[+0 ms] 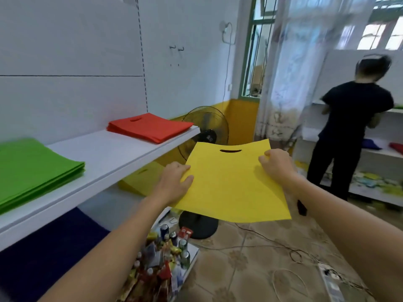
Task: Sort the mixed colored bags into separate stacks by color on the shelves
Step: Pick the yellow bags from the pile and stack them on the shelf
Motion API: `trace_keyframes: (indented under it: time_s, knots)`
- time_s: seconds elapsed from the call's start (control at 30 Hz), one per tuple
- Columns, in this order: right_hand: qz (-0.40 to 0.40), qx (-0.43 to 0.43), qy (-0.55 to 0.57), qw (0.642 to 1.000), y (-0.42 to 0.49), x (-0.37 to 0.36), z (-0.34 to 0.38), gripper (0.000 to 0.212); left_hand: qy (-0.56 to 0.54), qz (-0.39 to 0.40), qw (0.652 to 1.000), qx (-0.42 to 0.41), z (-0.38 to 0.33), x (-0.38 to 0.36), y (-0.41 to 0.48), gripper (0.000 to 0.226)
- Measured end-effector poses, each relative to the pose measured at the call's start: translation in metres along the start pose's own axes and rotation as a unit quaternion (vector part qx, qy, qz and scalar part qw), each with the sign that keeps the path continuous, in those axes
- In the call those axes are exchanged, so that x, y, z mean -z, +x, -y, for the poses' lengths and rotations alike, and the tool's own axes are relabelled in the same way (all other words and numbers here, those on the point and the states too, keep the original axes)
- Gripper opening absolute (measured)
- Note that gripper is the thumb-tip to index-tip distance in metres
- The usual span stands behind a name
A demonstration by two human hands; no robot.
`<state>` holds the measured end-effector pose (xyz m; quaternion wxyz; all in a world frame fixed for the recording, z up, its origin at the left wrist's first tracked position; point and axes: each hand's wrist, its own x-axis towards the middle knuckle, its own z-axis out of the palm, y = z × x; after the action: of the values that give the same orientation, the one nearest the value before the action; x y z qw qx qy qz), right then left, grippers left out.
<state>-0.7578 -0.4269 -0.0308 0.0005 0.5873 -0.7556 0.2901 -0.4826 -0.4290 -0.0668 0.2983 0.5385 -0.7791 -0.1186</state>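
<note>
I hold a flat yellow bag (231, 184) with a cut-out handle slot out in front of me, level in the air. My left hand (174, 182) grips its left edge, thumb on top. My right hand (277, 164) pinches its right edge near the top corner. On the white upper shelf (113, 153) lie a green stack (32, 166) at the left and a red stack (150, 127) at the far end. Below it, a yellow stack (141, 177) sits on the lower shelf beside a dark blue stack (50, 247).
A black standing fan (205, 131) stands right behind the held bag, its base on the tiled floor. Cans and wrappers fill a low tray (165, 258) beneath my arms. Cables cross the floor. A person in black (346, 131) works at shelves on the right.
</note>
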Motion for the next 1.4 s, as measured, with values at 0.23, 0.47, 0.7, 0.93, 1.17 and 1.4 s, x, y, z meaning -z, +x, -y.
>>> trace_keyframes:
  time_s: [0.23,0.47,0.7,0.93,1.17,1.4]
  knots:
    - [0.007,-0.067,-0.05,0.996,0.037,0.01,-0.088,0.041,-0.014,0.046,0.999,-0.012,-0.039,-0.084,0.065,0.046]
    - [0.005,-0.118,-0.061,0.991,0.1,0.001,-0.139,0.035,-0.017,0.091,0.995,-0.046,-0.056,-0.142,0.154,0.047]
    - [0.009,-0.176,-0.06,0.982,0.165,-0.009,-0.193,0.038,-0.024,0.144,0.987,-0.07,-0.081,-0.202,0.238,0.045]
    - [0.051,-0.211,-0.024,0.976,0.23,-0.037,-0.254,0.008,-0.031,0.186,0.981,-0.051,-0.089,-0.271,0.295,0.044]
    - [0.123,-0.129,-0.038,0.983,0.341,-0.072,-0.269,0.034,-0.055,0.154,0.985,0.054,-0.074,-0.328,0.346,0.043]
    - [0.245,0.01,-0.039,0.969,0.394,-0.187,-0.199,0.04,-0.06,0.111,0.965,0.23,0.013,-0.328,0.317,0.042]
